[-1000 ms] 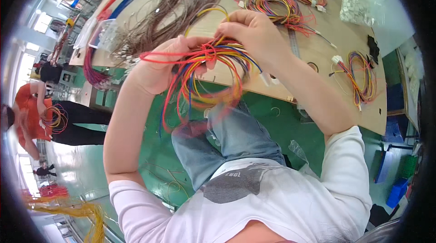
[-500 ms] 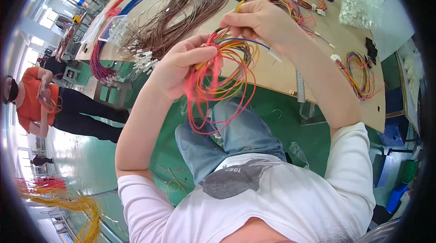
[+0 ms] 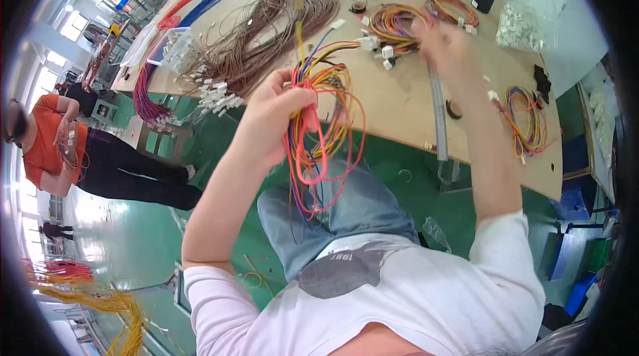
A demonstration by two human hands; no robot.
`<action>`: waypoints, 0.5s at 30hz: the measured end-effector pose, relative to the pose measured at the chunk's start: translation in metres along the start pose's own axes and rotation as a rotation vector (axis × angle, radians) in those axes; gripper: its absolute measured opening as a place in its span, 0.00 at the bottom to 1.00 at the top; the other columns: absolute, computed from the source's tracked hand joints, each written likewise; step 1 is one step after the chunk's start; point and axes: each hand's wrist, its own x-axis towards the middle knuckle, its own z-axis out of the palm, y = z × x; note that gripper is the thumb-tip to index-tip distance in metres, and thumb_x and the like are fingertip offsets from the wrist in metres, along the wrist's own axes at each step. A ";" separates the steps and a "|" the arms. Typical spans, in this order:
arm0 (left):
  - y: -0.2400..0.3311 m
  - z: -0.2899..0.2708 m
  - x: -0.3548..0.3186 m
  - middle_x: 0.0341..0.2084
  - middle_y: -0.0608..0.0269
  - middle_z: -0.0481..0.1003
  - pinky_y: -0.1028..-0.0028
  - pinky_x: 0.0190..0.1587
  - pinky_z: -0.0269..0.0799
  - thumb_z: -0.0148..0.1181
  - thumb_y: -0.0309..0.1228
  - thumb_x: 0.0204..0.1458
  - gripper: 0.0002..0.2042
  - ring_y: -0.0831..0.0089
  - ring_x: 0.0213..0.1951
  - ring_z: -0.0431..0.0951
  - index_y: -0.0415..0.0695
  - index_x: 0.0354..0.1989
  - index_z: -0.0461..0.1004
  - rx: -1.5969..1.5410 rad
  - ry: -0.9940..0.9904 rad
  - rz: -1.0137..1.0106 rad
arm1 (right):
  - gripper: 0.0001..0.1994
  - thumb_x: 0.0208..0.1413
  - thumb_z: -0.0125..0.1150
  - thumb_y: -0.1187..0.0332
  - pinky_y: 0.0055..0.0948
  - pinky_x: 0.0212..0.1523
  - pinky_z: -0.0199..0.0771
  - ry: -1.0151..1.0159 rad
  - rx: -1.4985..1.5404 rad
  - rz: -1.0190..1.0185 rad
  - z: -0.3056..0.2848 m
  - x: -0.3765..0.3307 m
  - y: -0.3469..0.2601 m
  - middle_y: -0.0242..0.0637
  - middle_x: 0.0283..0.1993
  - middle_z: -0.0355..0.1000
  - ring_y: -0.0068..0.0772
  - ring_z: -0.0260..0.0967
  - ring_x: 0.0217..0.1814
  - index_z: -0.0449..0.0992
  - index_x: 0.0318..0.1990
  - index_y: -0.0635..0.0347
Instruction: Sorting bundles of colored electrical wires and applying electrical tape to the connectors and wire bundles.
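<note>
Left hand (image 3: 276,113) is up over the lap, grip clamped on a coiled bundle of coloured wires (image 3: 323,123) (red, orange and yellow loops dangling below the fist). Right hand (image 3: 452,50) is blurred above the worktop (image 3: 399,100), beside another wire coil (image 3: 396,23); I can't tell how open that grip is.

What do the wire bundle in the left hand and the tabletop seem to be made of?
The wire bundle looks like thin wires in glossy plastic insulation: smooth red, orange, yellow and blue strands bending in loose loops, with small white, probably plastic, connectors. The tabletop seems to be unpainted plywood or fibreboard: matte, pale brown, with a thin edge.
</note>
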 end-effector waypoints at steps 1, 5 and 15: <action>-0.002 0.010 0.000 0.22 0.62 0.67 0.80 0.21 0.67 0.53 0.22 0.43 0.15 0.78 0.18 0.69 0.37 0.39 0.58 0.067 0.036 0.028 | 0.17 0.52 0.49 0.56 0.23 0.29 0.67 -0.280 0.296 0.151 0.002 -0.013 0.012 0.31 0.25 0.71 0.23 0.67 0.26 0.75 0.31 0.62; -0.036 0.040 0.018 0.23 0.59 0.67 0.76 0.23 0.66 0.51 0.20 0.41 0.15 0.75 0.22 0.70 0.35 0.39 0.57 0.430 0.008 0.302 | 0.13 0.52 0.50 0.60 0.23 0.35 0.67 -0.274 1.076 0.494 0.080 -0.024 -0.018 0.33 0.30 0.71 0.22 0.67 0.34 0.73 0.32 0.62; -0.043 -0.029 -0.020 0.44 0.50 0.63 0.66 0.52 0.56 0.59 0.28 0.40 0.24 0.56 0.49 0.61 0.37 0.47 0.60 1.102 0.081 0.488 | 0.10 0.52 0.50 0.63 0.25 0.34 0.68 -0.213 0.028 0.204 -0.100 0.186 -0.010 0.31 0.23 0.68 0.24 0.63 0.23 0.69 0.34 0.60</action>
